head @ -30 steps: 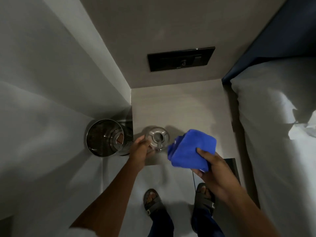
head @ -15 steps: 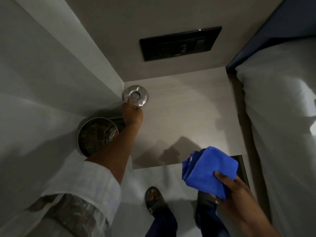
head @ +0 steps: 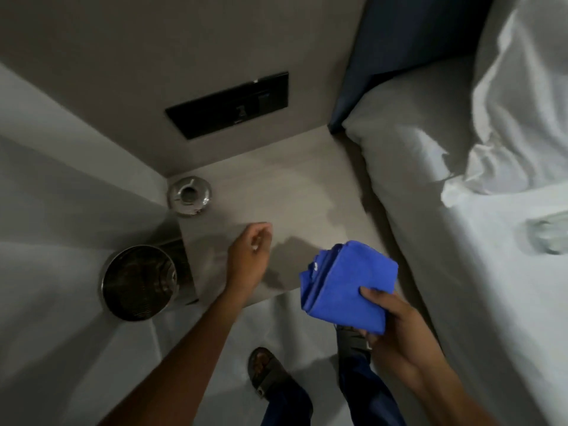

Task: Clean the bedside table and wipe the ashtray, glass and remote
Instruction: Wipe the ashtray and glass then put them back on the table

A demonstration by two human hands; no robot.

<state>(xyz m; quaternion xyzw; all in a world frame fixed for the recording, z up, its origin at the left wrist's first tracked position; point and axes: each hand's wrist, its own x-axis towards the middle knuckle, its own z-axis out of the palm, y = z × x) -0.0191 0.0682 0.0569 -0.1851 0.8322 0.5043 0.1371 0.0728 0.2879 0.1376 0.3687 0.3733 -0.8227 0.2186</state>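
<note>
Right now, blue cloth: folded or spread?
Folded. The blue cloth is a thick bunched wad with layered edges showing, gripped in the right hand.

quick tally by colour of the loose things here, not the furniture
silver: 2, ashtray and bin
blue: 1, cloth
clear: 1, glass on the bed
total: 4

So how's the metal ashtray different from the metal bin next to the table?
The ashtray sits on the bedside table, in its back left corner by the wall; the bin stands lower down, on the floor beside the table. The ashtray is small and shallow with a dark hole at its centre; the bin is far wider and deep, open at the top. Both are round and shiny metal, and neither hand touches them.
</note>
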